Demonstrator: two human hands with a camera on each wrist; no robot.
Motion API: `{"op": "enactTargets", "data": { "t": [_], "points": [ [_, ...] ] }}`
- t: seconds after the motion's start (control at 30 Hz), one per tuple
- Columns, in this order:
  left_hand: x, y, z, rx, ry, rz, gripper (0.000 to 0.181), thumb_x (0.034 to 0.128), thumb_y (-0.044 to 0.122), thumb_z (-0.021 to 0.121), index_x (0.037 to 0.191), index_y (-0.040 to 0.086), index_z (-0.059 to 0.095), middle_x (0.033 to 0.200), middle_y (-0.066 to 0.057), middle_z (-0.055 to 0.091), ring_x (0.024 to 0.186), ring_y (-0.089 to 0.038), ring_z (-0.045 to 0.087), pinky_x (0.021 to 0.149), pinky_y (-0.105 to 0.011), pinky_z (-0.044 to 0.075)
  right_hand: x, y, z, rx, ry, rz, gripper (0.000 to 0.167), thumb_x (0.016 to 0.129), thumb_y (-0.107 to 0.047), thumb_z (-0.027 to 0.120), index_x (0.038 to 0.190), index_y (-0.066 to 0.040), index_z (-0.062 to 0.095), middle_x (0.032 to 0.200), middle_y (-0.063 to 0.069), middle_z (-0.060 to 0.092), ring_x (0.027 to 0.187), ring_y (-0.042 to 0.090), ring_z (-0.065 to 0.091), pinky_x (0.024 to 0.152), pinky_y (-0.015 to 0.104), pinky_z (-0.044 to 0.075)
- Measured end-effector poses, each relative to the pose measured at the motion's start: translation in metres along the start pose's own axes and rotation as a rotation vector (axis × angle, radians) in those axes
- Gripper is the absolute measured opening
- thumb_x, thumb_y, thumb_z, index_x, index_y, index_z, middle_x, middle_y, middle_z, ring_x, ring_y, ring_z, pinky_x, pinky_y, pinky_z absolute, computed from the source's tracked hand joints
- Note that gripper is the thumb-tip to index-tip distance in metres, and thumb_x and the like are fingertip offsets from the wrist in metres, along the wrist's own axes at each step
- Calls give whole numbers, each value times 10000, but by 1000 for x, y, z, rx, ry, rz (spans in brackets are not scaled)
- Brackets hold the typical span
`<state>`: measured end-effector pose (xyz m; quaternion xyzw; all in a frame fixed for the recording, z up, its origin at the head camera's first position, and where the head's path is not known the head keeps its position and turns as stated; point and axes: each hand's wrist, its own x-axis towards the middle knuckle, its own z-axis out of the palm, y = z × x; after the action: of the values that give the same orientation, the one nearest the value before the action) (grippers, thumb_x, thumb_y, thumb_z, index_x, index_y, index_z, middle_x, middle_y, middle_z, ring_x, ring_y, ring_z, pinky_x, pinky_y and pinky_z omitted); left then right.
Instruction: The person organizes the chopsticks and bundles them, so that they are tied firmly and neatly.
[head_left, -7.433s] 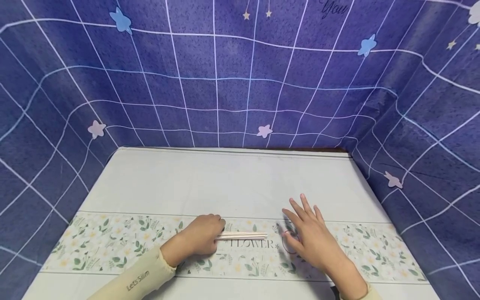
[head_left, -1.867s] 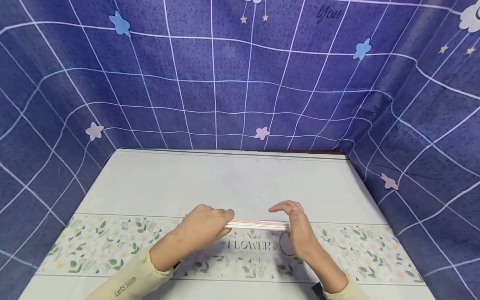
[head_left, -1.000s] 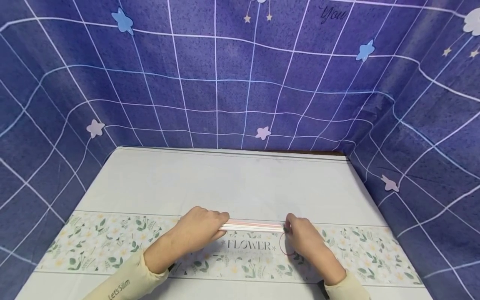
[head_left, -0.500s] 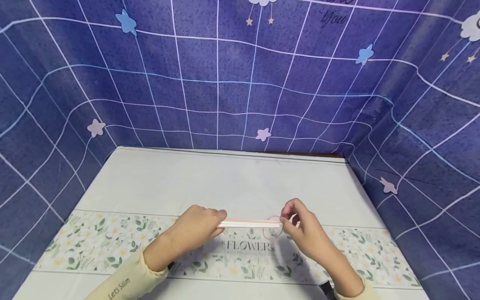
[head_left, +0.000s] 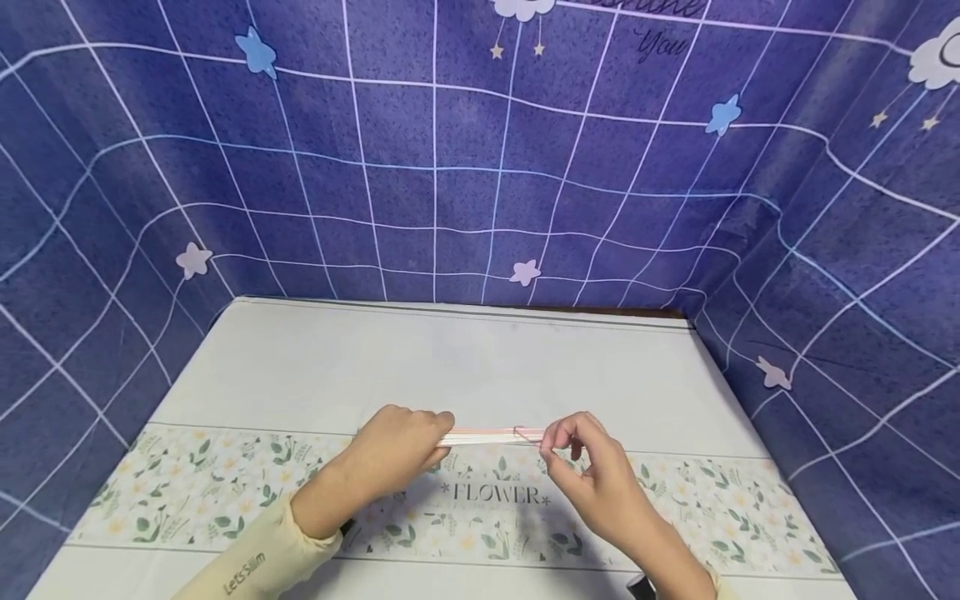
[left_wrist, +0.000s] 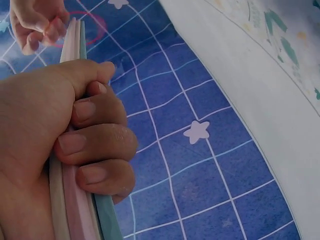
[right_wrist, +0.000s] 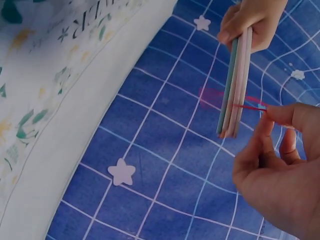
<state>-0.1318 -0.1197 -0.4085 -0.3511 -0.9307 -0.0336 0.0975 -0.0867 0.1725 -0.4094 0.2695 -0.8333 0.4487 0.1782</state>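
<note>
My left hand (head_left: 397, 446) grips a bundle of several pastel chopsticks (head_left: 483, 437), held level above the table with their free ends pointing right. In the left wrist view its fingers curl round the chopsticks (left_wrist: 76, 42), which are beige, pink and green. My right hand (head_left: 600, 475) is by the free ends, pinching a thin red rubber band (right_wrist: 250, 107) between thumb and forefinger. The right wrist view shows the band stretched across the chopsticks (right_wrist: 236, 85) near their tips, part of it blurred on the far side. Whether it fully encircles the bundle I cannot tell.
Below lies a white tablecloth (head_left: 420, 358) with a floral strip (head_left: 225, 483) lettered FLOWER. A blue gridded curtain (head_left: 465, 192) with stars stands at the back and both sides. A black strap (head_left: 641, 587) shows at my right wrist.
My right hand, spread above the table at first, has picked up the red band and brought it leftward onto the chopstick ends. My left hand has raised the chopsticks.
</note>
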Motion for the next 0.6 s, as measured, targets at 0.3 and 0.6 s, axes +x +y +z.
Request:
{"op": "enactTargets", "data": {
  "t": [0.3,0.6],
  "points": [
    [2,-1,-1,23,57,-37,220,985,301,728,862,155,620,693,44,658,536,-66,490,514,-292,475,-3,0,-4,294,-153,20,246,920,157,643,973,-55,531,952,84,648,799,172,731,744,286,617],
    [1,-1,-3,-1,85,-95,270,1016,270,687,806,154,562,605,76,477,498,-67,370,465,-248,338,-3,-3,-3,159,-175,300,192,906,69,703,936,-119,725,1073,115,614,582,81,682,456,279,540]
  ]
}}
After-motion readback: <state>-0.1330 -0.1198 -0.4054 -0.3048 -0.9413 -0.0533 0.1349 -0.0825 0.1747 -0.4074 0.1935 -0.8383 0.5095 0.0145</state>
